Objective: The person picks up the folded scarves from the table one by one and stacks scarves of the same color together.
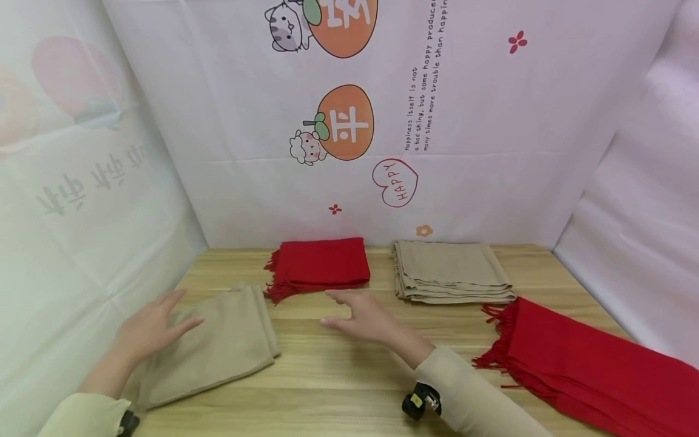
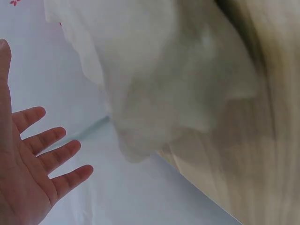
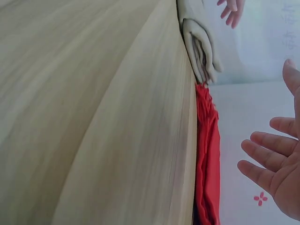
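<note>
A folded beige cloth (image 1: 218, 352) lies at the left of the table, slightly askew. Over its far left part hovers my left hand (image 1: 147, 328), fingers spread and holding nothing. In the left wrist view the same hand (image 2: 33, 173) shows its palm apart from the blurred cloth (image 2: 159, 70). My right hand (image 1: 363, 315) is above the middle of the table, thumb apart from the fingers, with nothing in it. Just beyond it lies a folded red fringed scarf (image 1: 322, 264). The right wrist view shows this hand (image 3: 276, 159) with fingers extended, clear of the red scarf (image 3: 208, 173).
A neatly stacked beige cloth (image 1: 450, 270) lies at the back right. Nearer on the right, a longer folded red scarf (image 1: 595, 364) slants toward the table's edge, fringe to the left. White printed sheets (image 1: 262, 121) stand behind and beside the wooden table (image 1: 322, 394).
</note>
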`<state>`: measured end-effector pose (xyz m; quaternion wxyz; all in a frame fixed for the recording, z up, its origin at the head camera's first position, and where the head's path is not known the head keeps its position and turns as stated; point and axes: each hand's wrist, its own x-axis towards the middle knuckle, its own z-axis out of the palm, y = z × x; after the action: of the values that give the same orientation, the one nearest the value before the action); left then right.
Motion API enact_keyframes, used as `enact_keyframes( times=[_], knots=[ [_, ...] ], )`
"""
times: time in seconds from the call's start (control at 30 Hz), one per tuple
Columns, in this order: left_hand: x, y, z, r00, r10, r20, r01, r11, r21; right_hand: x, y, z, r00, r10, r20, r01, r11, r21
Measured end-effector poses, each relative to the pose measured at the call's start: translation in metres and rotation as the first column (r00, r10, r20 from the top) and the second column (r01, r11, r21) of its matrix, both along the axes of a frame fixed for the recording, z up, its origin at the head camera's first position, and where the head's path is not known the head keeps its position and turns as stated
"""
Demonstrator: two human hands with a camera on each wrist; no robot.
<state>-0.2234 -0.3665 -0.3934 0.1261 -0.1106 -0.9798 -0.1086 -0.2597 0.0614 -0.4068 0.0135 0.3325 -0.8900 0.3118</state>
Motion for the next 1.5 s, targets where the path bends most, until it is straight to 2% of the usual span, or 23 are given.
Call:
enact_keyframes(
  times=[0.33,0.47,0.63,0.93,1.13,1.33,1.5],
  knots=[
    [0.007,-0.025,-0.009,0.999,0.049,0.004,-0.049,0.996,0.076,-0.002,-0.035,-0.007,0.99,0.004,0.142,0.009,0.996,-0.088],
    [0.01,-0.029,-0.009,0.995,0.087,0.049,-0.091,0.991,0.096,-0.002,-0.054,-0.013,0.971,-0.004,0.24,0.037,0.99,-0.133],
    [0.015,-0.033,-0.009,0.975,0.164,0.147,-0.181,0.977,0.111,-0.001,-0.077,-0.023,0.944,0.008,0.329,0.052,0.983,-0.174],
    [0.018,-0.035,-0.011,0.968,0.182,0.175,-0.202,0.973,0.11,0.0,-0.106,-0.027,0.905,-0.026,0.425,0.142,0.96,-0.242],
    [0.019,-0.038,-0.015,0.946,0.208,0.25,-0.246,0.961,0.13,0.0,-0.117,-0.027,0.88,-0.074,0.469,0.205,0.95,-0.234],
    [0.02,-0.042,-0.02,0.928,0.205,0.31,-0.263,0.952,0.159,-0.001,-0.122,-0.026,0.855,-0.107,0.508,0.254,0.94,-0.229],
    [0.02,-0.044,-0.021,0.894,0.216,0.392,-0.299,0.94,0.162,0.0,-0.123,-0.026,0.837,-0.085,0.541,0.255,0.935,-0.247]
  ],
)
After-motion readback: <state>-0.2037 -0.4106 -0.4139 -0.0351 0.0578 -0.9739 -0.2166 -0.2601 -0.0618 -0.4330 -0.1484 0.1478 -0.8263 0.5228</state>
